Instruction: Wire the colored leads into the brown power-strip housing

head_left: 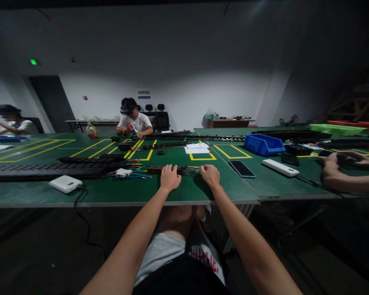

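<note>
My left hand (pixel 170 178) lies over a short dark strip-shaped part (pixel 153 170), its fingers curled across the top and holding it against the table. Thin coloured wires (pixel 190 169) in blue, red and yellow come out of the strip's right end. At their tips is my right hand (pixel 210 175), its fingers closed in a pinch on the wire ends. More wires lead from the strip's left end, near a white connector block (pixel 123 173) with blue wires. Which wire the right fingers hold is too small to tell.
Long black strips (pixel 46 170) lie to the left, behind a white power bank (pixel 65 184) with a cable. Right are a phone (pixel 242 169), another white power bank (pixel 279 168) and a blue bin (pixel 263 144). A co-worker's hands (pixel 335 168) are far right; another person (pixel 135 123) sits opposite.
</note>
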The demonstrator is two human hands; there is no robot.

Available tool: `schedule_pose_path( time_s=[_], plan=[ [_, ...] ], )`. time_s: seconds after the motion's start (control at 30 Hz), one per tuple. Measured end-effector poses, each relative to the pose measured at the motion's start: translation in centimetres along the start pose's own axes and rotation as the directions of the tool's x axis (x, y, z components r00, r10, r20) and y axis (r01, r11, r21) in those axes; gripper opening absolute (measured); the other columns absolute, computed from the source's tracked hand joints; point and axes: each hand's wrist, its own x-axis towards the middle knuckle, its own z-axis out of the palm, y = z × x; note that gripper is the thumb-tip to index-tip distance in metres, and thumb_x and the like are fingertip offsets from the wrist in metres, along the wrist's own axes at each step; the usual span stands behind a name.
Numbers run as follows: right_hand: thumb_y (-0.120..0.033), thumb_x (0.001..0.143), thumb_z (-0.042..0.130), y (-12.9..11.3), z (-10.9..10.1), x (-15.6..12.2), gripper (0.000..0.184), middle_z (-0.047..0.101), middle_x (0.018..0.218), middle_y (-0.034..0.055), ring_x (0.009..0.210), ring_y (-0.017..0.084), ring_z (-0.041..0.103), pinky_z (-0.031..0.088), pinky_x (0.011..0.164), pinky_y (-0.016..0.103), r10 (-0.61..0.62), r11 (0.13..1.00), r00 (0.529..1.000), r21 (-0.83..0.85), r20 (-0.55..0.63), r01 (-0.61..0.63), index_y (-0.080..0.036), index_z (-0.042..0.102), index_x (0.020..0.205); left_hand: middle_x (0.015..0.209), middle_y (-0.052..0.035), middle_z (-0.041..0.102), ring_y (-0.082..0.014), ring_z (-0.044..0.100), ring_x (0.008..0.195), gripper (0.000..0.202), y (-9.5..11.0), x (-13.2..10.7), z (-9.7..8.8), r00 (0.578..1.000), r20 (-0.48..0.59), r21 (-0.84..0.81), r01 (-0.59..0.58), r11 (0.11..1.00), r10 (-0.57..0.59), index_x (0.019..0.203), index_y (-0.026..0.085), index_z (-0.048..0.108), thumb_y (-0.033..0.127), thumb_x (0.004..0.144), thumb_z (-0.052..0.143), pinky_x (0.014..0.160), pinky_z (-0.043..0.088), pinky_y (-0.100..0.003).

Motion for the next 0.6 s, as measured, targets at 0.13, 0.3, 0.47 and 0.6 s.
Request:
schedule_pose_path(
  time_s=[0.13,0.3,0.47,0.6],
  plan=[
    [-0.043,0.098,0.047,-0.01,-0.11,-0.05,0.041,0.077,0.1,0.0142,0.091,0.025,0.071,0.047,0.079,0.03,0.064,0.998,0.998,-0.019,0.009,-0.064,-0.022,0.083,0.094,0.152,-0.0163,0.055,-0.0329,0.044,0.145,0.056,-0.02,0.03,0.14,1.0,-0.003,-0.007,0.002,1.0,-0.002,0.148,0.016,0.054,0.032,0.094,0.05,0.123,0.03,-0.05],
    [-0.044,0.098,0.05,0.2,0.24,0.3,0.04,0.077,0.094,0.0113,0.088,0.023,0.069,0.046,0.079,0.028,-0.024,0.998,0.999,0.065,0.046,0.021,-0.02,0.082,0.093,0.152,-0.0163,0.055,-0.0326,0.044,0.145,0.056,0.02,0.01,0.09,1.0,-0.008,-0.008,0.002,1.0,-0.002,0.147,0.015,0.055,0.032,0.094,0.05,0.124,0.03,-0.049],
    [-0.041,0.099,0.049,0.41,0.52,0.48,0.038,0.074,0.103,0.0091,0.093,0.02,0.066,0.044,0.08,0.026,-0.106,0.985,0.994,0.139,-0.016,0.107,-0.019,0.08,0.101,0.151,-0.0165,0.055,-0.0324,0.045,0.144,0.055,0.18,-0.05,-0.05,1.0,-0.014,-0.007,0.008,1.0,-0.008,0.146,0.015,0.056,0.031,0.093,0.051,0.123,0.03,-0.048],
    [-0.045,0.1,0.047,0.33,0.32,0.29,0.041,0.074,0.102,0.0095,0.093,0.021,0.066,0.044,0.08,0.027,-0.04,0.995,0.998,0.093,-0.054,0.045,-0.02,0.08,0.102,0.15,-0.0157,0.056,-0.032,0.045,0.144,0.055,0.17,-0.01,0.06,1.0,-0.016,-0.009,0.01,1.0,-0.01,0.146,0.016,0.056,0.031,0.093,0.052,0.123,0.03,-0.048]
  ],
)
